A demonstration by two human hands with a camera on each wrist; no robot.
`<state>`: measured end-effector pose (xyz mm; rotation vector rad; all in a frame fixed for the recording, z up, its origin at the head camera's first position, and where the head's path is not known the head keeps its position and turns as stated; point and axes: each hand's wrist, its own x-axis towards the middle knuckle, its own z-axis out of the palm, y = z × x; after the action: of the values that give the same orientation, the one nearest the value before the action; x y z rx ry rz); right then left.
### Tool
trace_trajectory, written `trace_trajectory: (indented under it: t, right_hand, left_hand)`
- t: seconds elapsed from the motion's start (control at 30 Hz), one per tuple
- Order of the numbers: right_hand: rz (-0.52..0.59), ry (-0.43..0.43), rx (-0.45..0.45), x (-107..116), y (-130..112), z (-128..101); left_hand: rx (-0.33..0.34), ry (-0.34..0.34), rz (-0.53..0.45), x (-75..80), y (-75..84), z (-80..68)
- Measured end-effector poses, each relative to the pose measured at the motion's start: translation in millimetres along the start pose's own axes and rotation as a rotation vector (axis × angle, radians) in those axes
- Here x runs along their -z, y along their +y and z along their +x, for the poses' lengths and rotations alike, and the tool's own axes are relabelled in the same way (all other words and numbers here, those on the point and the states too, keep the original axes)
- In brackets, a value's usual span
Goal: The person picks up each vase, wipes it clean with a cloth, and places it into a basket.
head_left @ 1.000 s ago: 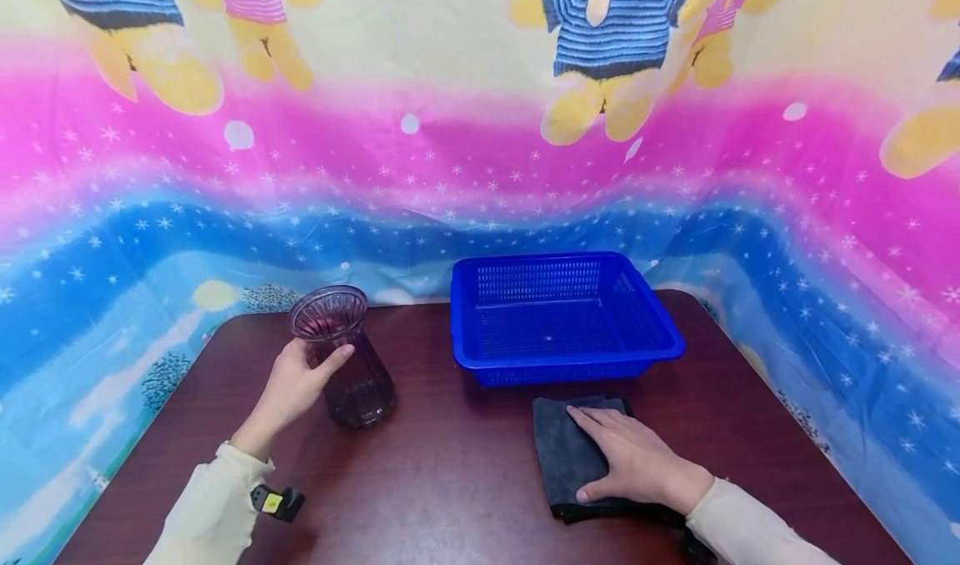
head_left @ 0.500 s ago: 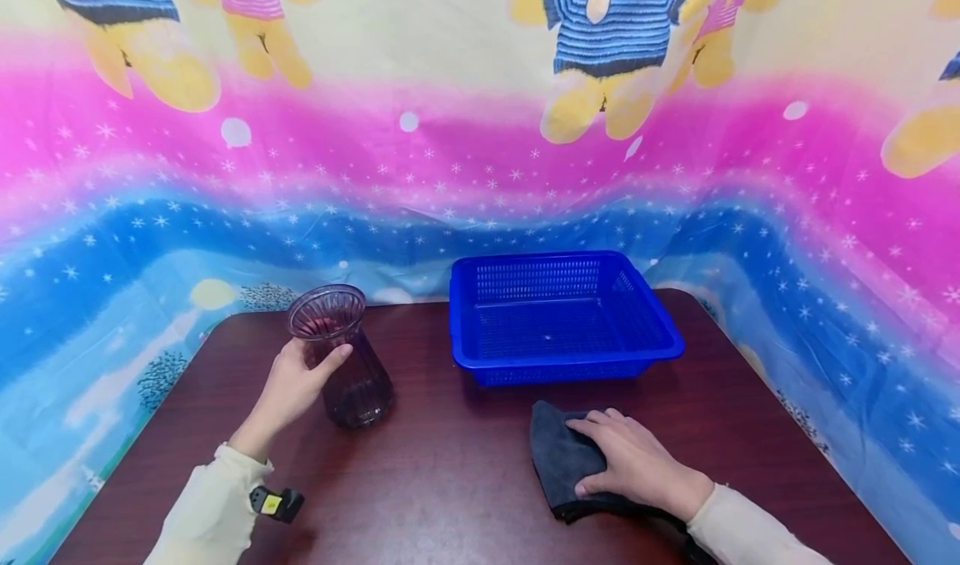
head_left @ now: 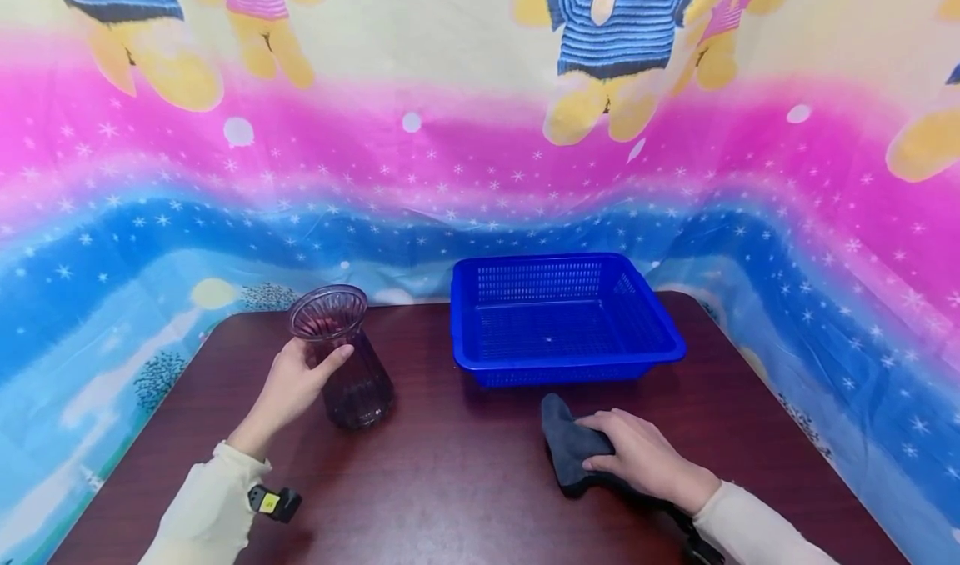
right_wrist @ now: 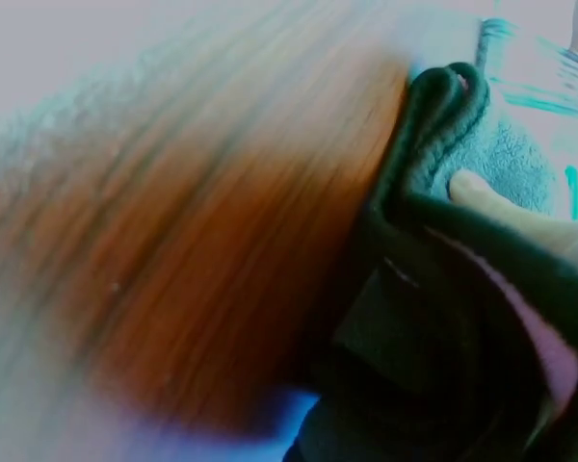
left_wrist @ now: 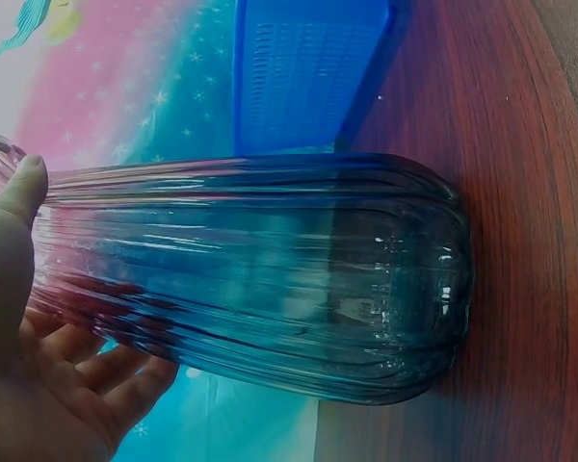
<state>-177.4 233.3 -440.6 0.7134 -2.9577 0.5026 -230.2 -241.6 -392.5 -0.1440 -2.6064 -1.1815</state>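
On the left of the table, a purple-tinted ribbed glass vase (head_left: 358,386) with a flared rim leans slightly. My left hand (head_left: 294,382) grips it round the neck, thumb across the front; the left wrist view shows the vase (left_wrist: 270,269) lying sideways across the picture, fingers (left_wrist: 125,385) curled behind it. At the right front, my right hand (head_left: 648,457) pinches a dark grey cloth (head_left: 573,448), bunched up between thumb and fingers. In the right wrist view the folded cloth (right_wrist: 414,308) fills the right side, with the thumb (right_wrist: 501,212) pressing on it.
A blue plastic basket (head_left: 566,369) with perforated walls stands at the back of the dark red-brown wooden table (head_left: 442,482), between and beyond the hands. A patterned curtain (head_left: 450,157) hangs round the back and sides of the table.
My right hand's fingers have gone from lying flat on the folded cloth to gathering it into a bunch. The left hand and the vase have stayed in place.
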Motion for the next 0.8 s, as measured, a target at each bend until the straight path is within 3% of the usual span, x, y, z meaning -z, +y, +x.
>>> trace_trajectory:
  t: [0.3, 0.8]
  right_hand:
    - [0.034, 0.025, -0.033, 2.5, -0.4, 0.5]
    - [0.131, 0.016, -0.040, -0.7, -13.2, 9.4]
  left_hand:
    - [-0.011, 0.007, 0.002, 0.8, 0.1, 1.2]
    - [-0.099, 0.023, 0.040, 2.0, -4.5, 4.0]
